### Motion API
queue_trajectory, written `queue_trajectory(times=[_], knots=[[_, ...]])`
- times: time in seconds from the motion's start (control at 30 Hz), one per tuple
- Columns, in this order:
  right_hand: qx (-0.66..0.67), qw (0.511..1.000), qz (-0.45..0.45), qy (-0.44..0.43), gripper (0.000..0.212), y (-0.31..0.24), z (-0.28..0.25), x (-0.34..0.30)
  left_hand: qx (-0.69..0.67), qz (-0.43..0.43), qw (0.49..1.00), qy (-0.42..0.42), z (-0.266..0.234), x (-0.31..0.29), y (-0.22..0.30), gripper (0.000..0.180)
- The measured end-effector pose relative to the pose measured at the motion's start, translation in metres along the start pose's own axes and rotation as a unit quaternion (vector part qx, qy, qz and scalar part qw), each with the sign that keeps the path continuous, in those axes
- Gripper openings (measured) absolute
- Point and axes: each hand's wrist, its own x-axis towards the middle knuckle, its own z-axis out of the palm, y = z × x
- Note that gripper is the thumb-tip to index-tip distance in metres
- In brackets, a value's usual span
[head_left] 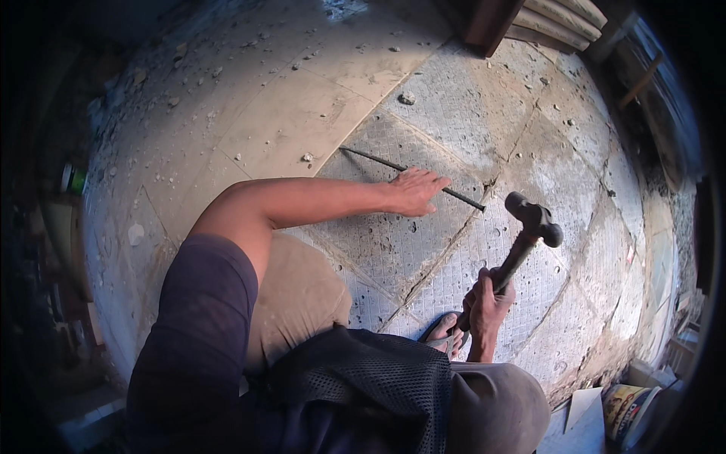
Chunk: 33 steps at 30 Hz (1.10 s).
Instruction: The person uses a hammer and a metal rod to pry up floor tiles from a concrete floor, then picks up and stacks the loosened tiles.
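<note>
My left hand (416, 192) is closed around the middle of a long thin dark metal rod (373, 157). The rod's far-left tip meets the edge of a beige floor tile (302, 113), and its other end points right toward the hammer. In my right hand (490, 306) is a hammer (518, 257), gripped by its dark handle. The hammer's head is raised to the right of the rod's free end, apart from it. Below the rod lies a bared grey mortar bed (393, 242) with a grid imprint.
Rubble bits (407, 98) are scattered over the tiles. At the top right stands a brown wooden piece of furniture (484, 30). A bucket (628, 412) with a coloured label sits at the lower right. My sandalled foot (446, 333) rests near my right hand.
</note>
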Motion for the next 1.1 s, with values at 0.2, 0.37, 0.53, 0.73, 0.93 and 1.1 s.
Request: queue_trajectory(times=[0.2, 0.37, 0.53, 0.73, 0.93, 1.1], knots=[[-0.137, 0.978, 0.137, -0.076, 0.016, 0.032, 0.024, -0.001, 0.025, -0.006, 1.000, -0.009, 0.004, -0.016, -0.011, 0.088], [-0.200, 0.972, 0.105, -0.064, 0.015, 0.038, 0.019, -0.016, 0.053, 0.025, 0.998, -0.017, -0.006, -0.018, -0.005, 0.092], [-0.246, 0.969, -0.012, 0.013, 0.014, 0.004, 0.016, -0.013, 0.048, 0.026, 0.998, 0.018, 0.007, -0.015, -0.012, 0.093], [-0.318, 0.948, 0.028, -0.001, 0.019, 0.019, -0.004, 0.018, 0.059, 0.035, 0.997, -0.042, 0.006, -0.007, -0.013, 0.098], [-0.181, 0.982, 0.033, 0.045, 0.017, -0.002, 0.002, 0.004, 0.103, 0.038, 0.994, 0.009, 0.012, -0.017, -0.014, 0.102], [-0.198, 0.980, 0.028, 0.020, 0.012, 0.022, 0.007, 0.012, 0.095, 0.038, 0.994, -0.039, 0.007, -0.017, -0.020, 0.101]])
